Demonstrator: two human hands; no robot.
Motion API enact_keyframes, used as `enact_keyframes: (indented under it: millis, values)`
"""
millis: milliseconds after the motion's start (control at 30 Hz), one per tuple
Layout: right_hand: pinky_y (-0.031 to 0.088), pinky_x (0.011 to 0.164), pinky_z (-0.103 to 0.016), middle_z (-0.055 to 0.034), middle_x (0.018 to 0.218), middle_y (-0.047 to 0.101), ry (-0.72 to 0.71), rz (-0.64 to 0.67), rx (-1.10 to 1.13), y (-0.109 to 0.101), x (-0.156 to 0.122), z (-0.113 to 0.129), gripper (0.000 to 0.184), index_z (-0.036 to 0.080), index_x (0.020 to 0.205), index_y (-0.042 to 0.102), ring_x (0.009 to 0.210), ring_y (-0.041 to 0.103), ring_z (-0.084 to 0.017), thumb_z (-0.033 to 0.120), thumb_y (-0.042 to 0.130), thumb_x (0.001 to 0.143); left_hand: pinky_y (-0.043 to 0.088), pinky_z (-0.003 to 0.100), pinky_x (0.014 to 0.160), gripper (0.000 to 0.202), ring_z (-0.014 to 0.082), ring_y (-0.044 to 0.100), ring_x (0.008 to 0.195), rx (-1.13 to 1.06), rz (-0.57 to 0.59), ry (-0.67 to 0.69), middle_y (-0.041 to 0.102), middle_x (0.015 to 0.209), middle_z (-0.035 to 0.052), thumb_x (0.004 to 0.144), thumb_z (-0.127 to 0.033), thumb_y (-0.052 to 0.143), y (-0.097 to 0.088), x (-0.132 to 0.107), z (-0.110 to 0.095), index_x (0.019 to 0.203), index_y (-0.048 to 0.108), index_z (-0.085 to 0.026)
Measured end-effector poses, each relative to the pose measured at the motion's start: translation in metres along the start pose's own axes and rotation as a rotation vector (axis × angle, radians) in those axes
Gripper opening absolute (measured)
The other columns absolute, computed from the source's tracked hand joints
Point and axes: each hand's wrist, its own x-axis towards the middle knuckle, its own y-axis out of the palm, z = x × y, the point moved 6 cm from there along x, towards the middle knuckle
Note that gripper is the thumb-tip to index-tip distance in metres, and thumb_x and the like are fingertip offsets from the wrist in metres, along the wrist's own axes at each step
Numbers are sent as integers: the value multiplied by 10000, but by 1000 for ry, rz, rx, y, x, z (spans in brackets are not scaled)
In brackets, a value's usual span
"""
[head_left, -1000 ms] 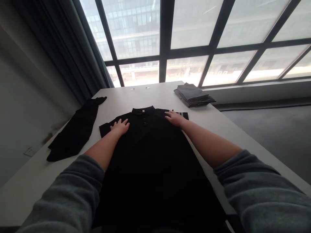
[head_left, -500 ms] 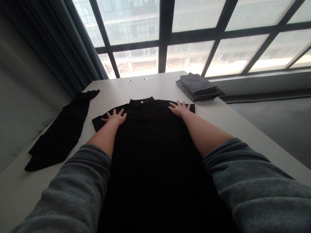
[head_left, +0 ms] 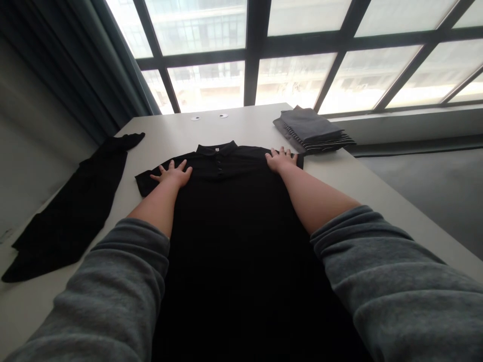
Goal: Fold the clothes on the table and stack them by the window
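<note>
A black polo shirt [head_left: 234,226] lies spread out, front up, with its collar at the far end and its short sleeves out to the sides. Its lower part runs out of view toward me. My left hand [head_left: 173,174] rests flat on the shirt near the left shoulder and sleeve, fingers spread. On the opposite side, my right hand [head_left: 281,160] lies on the cloth by the right sleeve, also with fingers apart. Neither hand grips the fabric.
The shirt lies on a white table [head_left: 169,131]. Another black garment [head_left: 75,206] is along the table's left side. A folded stack of grey and striped clothes [head_left: 315,129] sits at the back right edge. Beyond are a dark curtain [head_left: 113,65] and large windows.
Both hands stay spread on the shirt with only slight shifts. The view has tilted a little, and the black garment at left appears farther left and lower.
</note>
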Motion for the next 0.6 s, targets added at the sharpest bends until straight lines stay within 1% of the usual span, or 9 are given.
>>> enact_keyframes:
  millis: [67, 133, 200, 267, 333, 400, 467, 533, 600]
  values:
    - [52, 1292, -648, -171, 1799, 54, 56, -13, 7, -2, -3, -1, 807, 217, 1738, 183, 1648, 69, -407, 660, 178, 1063, 96, 923, 1112, 822, 563, 26, 1611, -5, 12, -12, 78, 1818, 33, 934, -814, 310, -1, -2, -1, 1681, 267, -472]
    - [59, 1305, -608, -201, 1793, 44, 94, -18, 13, -5, -7, -2, 816, 165, 1737, 165, 1652, 64, -389, 634, 188, 1070, 116, 928, 1102, 835, 568, 51, 1608, -9, 20, -33, 90, 1814, 69, 933, -811, 334, -4, -3, 2, 1682, 288, -446]
    - [65, 1312, -576, -222, 1788, 38, 97, -5, 13, -6, -12, -4, 820, 121, 1731, 171, 1657, 62, -368, 613, 191, 1074, 157, 916, 1108, 819, 551, 95, 1612, -22, 21, -74, 118, 1807, 103, 946, -778, 333, -6, -5, 14, 1685, 294, -428]
    - [59, 1315, -568, -228, 1786, 36, 71, -6, -6, -7, -19, -10, 827, 102, 1726, 181, 1659, 61, -355, 608, 202, 1072, 167, 876, 1148, 794, 500, 123, 1627, -44, 12, -111, 143, 1801, 123, 975, -720, 276, -7, -7, 36, 1701, 257, -401]
    - [66, 1305, -605, -226, 1785, 60, 29, -37, -29, -8, -26, -22, 818, 116, 1723, 207, 1656, 77, -360, 609, 206, 1070, 155, 829, 1195, 784, 447, 133, 1641, -66, -12, -123, 160, 1795, 139, 1000, -659, 194, -6, -9, 66, 1718, 224, -346]
    - [106, 1283, -657, -219, 1783, 106, -14, -65, -42, -6, -32, -37, 786, 146, 1712, 258, 1648, 110, -379, 598, 182, 1073, 173, 787, 1223, 776, 431, 154, 1640, -64, -36, -96, 182, 1789, 154, 1014, -602, 162, -4, -11, 95, 1710, 274, -278]
    - [155, 1262, -679, -212, 1779, 139, -47, -66, -42, -4, -35, -52, 759, 172, 1697, 303, 1639, 146, -395, 582, 148, 1078, 205, 732, 1248, 766, 427, 180, 1635, -30, -76, -56, 195, 1784, 167, 1020, -567, 182, -2, -13, 119, 1689, 336, -227]
    - [170, 1262, -663, -213, 1778, 147, -51, -69, -39, -2, -34, -63, 754, 180, 1692, 316, 1633, 173, -396, 582, 150, 1076, 220, 685, 1265, 765, 419, 205, 1630, 3, -124, -45, 207, 1775, 193, 1023, -559, 207, -1, -16, 134, 1676, 360, -192]
    - [164, 1268, -645, -237, 1771, 149, -20, -81, -36, -1, -31, -69, 769, 159, 1696, 305, 1630, 190, -396, 591, 197, 1069, 225, 662, 1271, 775, 411, 225, 1627, 13, -158, -67, 225, 1764, 218, 1023, -569, 215, -1, -18, 142, 1674, 361, -174]
